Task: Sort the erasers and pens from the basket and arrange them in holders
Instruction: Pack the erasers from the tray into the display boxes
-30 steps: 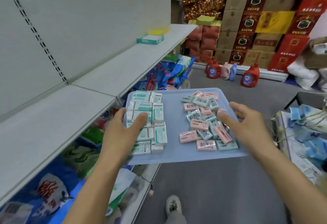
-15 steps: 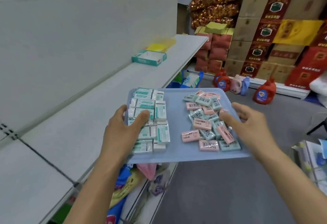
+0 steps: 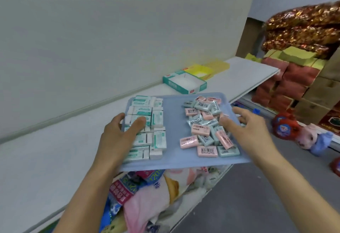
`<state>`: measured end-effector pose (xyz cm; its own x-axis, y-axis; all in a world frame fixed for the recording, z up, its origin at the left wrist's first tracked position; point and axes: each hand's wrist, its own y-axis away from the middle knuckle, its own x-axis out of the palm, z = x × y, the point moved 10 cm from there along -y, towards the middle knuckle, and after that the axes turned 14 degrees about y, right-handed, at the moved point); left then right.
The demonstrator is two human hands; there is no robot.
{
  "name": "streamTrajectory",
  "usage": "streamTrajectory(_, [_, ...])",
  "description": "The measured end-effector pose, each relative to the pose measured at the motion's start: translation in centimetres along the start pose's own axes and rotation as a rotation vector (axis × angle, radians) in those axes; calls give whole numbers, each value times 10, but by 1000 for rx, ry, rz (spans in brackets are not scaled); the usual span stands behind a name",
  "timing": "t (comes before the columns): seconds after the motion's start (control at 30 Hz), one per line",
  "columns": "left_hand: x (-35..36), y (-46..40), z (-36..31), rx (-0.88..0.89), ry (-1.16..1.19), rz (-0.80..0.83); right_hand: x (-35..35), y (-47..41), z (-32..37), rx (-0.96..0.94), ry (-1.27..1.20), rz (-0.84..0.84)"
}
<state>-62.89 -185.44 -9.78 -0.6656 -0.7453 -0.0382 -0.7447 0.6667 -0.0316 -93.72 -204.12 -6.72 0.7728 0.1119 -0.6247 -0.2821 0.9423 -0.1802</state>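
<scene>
Ideally the blue tray stays level toward the teal box at upper centre, left hand and right hand clamping its edges, thumbs pressing the erasers.

The tray is pale blue. On its left lie white erasers with teal-green printed bands; on its right, a heap of pink and mint-green erasers bearing black barcodes. On the white shelf beyond, a teal-and-white box sits near a yellow box. Far right, foil bags gleam red-gold.
</scene>
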Motion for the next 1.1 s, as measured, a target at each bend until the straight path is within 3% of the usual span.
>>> streamTrajectory(0.3, [-8, -18, 13, -66, 0, -318, 73, -111, 24, -205, -8, 284])
streamTrajectory(0.63, [-50, -39, 17, -94, -143, -505, 179, -153, 59, -267, 122, 547])
streamTrajectory(0.97, [-48, -67, 26, -120, -246, -531, 204, -178, 62, -348, 435, 469])
streamTrajectory(1.1, [-50, -70, 26, -121, -310, -557, 203, -178, 77, -489, 626, 375])
